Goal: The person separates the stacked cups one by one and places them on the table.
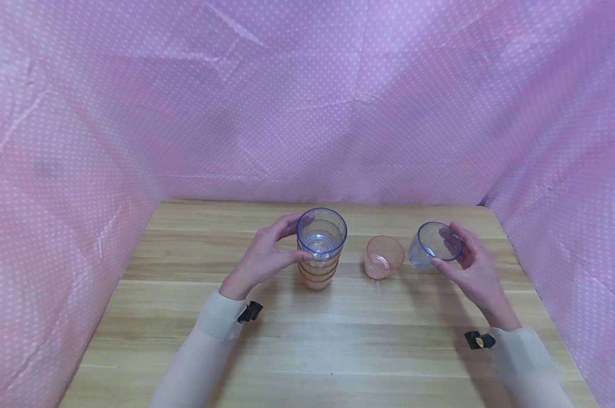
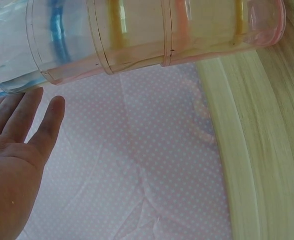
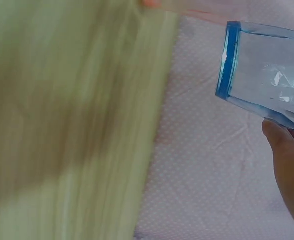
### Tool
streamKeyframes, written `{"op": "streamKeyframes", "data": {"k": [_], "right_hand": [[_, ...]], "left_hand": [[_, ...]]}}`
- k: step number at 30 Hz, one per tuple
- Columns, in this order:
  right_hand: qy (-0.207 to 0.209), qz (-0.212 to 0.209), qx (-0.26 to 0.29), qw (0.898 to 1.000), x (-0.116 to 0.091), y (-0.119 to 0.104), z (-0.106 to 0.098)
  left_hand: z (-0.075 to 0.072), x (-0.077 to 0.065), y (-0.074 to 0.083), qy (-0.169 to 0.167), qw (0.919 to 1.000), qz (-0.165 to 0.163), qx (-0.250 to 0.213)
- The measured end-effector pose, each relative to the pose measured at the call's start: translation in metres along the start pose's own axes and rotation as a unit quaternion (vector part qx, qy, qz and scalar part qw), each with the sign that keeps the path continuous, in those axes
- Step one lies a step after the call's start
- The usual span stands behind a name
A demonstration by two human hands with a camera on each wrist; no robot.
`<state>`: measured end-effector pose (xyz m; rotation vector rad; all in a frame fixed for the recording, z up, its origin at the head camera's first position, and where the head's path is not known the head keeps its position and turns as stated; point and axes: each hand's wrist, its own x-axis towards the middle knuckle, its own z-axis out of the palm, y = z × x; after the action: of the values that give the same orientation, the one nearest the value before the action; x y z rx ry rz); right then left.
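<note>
A tall stack of nested clear plastic cups [image 1: 318, 273] stands upright near the middle of the table, a blue-rimmed cup on top and orange and pink-tinted ones below. My left hand [image 1: 263, 258] grips it near the top from the left, thumb in front and fingers behind. On the right, my right hand [image 1: 473, 275] holds a clear blue cup [image 1: 418, 254] at its rim, thumb at the near side. This cup leans, its thick blue base [image 3: 228, 61] turned towards the table in the right wrist view. Between the stack and the blue cup sits a single clear pink cup [image 1: 377, 266], mouth up.
The wood-grain table [image 1: 307, 351] reaches back to a pink polka-dot cloth [image 1: 307, 113], which hangs behind it and along both sides. Each wrist wears a pale band with a small black mount, such as the right mount [image 1: 479, 340].
</note>
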<state>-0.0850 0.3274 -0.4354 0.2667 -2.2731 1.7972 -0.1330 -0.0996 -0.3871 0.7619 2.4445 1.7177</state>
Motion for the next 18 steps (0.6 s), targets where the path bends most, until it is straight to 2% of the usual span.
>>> {"op": "streamKeyframes", "data": {"k": [6, 13, 18], "right_hand": [[-0.011, -0.003, -0.002, 1.0, 0.0, 0.013, 0.0], [-0.032, 0.015, -0.057, 0.998, 0.0, 0.024, 0.0], [-0.05, 0.031, -0.076, 0.995, 0.001, 0.032, -0.001]], "left_hand": [[0.0, 0.0, -0.001, 0.001, 1.0, 0.002, -0.002], [0.0, 0.0, -0.002, -0.002, 1.0, 0.002, 0.0], [0.0, 0.0, -0.002, -0.003, 1.0, -0.007, 0.003]]}}
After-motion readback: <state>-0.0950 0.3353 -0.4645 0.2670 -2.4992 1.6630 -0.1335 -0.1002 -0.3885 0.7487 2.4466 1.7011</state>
